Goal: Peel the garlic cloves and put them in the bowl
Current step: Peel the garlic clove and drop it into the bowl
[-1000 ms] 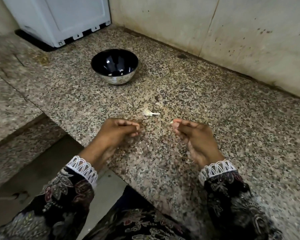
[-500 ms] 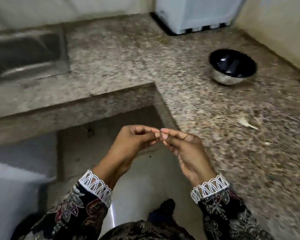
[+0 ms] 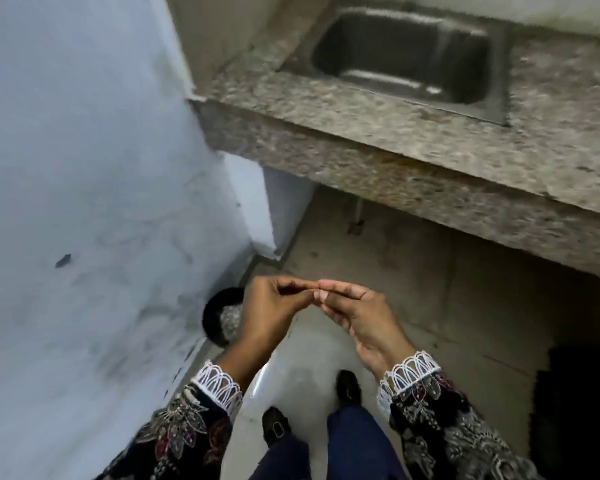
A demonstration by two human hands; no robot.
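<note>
Left hand (image 3: 274,306) and right hand (image 3: 354,313) meet fingertip to fingertip, curled, pinching something too small to identify; likely garlic skin: light, flimsy, best nipped at its edge.

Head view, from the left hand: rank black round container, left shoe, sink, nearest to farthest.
From the left hand:
1. Black round container: on the floor, right beside the hand on its left, partly hidden by it.
2. Left shoe: on the floor below the hand.
3. Sink: set in the granite counter, far up and right.
</note>
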